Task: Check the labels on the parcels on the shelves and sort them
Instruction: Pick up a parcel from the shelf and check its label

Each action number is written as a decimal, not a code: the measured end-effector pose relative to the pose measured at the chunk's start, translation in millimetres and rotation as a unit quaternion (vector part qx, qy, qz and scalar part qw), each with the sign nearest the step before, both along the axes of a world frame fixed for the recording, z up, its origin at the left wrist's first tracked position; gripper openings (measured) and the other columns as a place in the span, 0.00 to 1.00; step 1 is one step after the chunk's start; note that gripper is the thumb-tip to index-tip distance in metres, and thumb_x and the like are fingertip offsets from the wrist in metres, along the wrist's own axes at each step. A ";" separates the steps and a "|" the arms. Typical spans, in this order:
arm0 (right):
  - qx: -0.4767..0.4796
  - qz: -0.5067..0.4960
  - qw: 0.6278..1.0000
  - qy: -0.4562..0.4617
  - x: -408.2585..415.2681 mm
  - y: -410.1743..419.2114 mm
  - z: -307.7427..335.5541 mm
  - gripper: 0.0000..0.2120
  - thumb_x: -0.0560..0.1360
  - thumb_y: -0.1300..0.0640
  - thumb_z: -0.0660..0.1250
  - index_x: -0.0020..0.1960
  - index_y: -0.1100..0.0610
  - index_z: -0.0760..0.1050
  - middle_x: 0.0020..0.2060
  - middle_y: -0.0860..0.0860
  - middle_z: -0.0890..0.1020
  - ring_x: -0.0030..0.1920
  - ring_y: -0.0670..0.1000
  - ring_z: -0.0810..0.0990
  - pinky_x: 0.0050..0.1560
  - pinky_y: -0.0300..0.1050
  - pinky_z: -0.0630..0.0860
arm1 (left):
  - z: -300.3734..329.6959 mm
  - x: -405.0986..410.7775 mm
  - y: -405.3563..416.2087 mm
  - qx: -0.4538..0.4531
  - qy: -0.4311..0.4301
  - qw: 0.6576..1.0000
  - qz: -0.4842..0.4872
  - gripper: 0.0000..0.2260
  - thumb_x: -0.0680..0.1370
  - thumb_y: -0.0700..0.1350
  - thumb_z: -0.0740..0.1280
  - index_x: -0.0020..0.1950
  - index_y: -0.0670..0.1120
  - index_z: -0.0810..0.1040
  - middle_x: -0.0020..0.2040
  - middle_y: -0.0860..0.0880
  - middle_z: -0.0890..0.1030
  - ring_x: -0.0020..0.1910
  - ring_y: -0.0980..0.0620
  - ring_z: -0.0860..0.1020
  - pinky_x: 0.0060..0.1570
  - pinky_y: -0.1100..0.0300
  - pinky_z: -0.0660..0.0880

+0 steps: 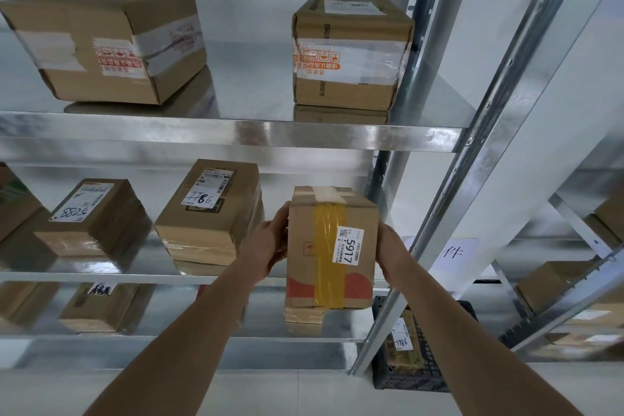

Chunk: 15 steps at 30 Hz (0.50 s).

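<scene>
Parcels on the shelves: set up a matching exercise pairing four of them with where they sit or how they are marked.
Things:
1. parcel marked 5917
2. parcel marked 7786
3. parcel marked 57288
4. parcel with orange print

Places:
A. top shelf, right
B. middle shelf, left of 7786
C. held between both hands
D. middle shelf, beside the left hand

Pairs: 1-C, 2-D, 3-B, 4-A. The right hand presses the far side of 5917.
</scene>
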State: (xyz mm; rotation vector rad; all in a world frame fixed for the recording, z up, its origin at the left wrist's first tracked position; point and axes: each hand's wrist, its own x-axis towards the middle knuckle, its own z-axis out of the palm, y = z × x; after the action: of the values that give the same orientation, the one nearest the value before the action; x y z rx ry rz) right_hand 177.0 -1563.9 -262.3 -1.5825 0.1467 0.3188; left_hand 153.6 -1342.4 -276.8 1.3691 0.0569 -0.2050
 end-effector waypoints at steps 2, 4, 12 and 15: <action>0.002 -0.008 1.000 0.024 0.3 2.5 3.5 0.23 0.87 0.46 0.50 0.45 0.53 0.79 0.31 0.46 0.85 0.33 0.46 0.84 0.39 0.39 0.79 | -1.9 5.7 2.7 0.018 0.023 1.000 0.005 0.28 0.67 0.74 0.69 0.51 0.52 0.82 0.38 0.36 0.68 0.38 0.40 0.68 0.39 0.54 0.70; 0.023 -0.023 0.998 0.051 1.2 2.8 5.3 0.22 0.86 0.46 0.51 0.47 0.53 0.80 0.33 0.48 0.86 0.35 0.49 0.85 0.43 0.43 0.81 | -0.1 11.3 4.1 0.032 0.052 0.998 0.005 0.32 0.63 0.77 0.70 0.44 0.49 0.78 0.34 0.42 0.64 0.33 0.46 0.65 0.36 0.56 0.67; 0.029 -0.050 0.996 0.074 -4.1 7.1 10.6 0.20 0.86 0.46 0.52 0.47 0.52 0.79 0.33 0.48 0.86 0.33 0.47 0.85 0.38 0.39 0.81 | -12.9 28.2 10.3 0.048 0.089 0.995 -0.010 0.16 0.82 0.65 0.57 0.47 0.55 0.76 0.36 0.42 0.69 0.32 0.48 0.69 0.37 0.55 0.70; 0.020 -0.053 0.995 0.080 -2.1 5.8 13.9 0.19 0.86 0.47 0.53 0.46 0.52 0.78 0.30 0.46 0.85 0.31 0.45 0.84 0.38 0.38 0.79 | -21.6 34.7 10.4 0.052 0.086 0.995 -0.027 0.18 0.85 0.60 0.52 0.68 0.63 0.76 0.43 0.41 0.70 0.36 0.46 0.70 0.37 0.54 0.70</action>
State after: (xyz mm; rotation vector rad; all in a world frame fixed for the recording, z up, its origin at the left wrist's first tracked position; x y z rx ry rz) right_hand 174.9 -1558.1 -248.4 -1.5032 0.3454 0.3625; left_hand 188.3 -1332.0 -298.5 1.4542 0.1769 -0.3689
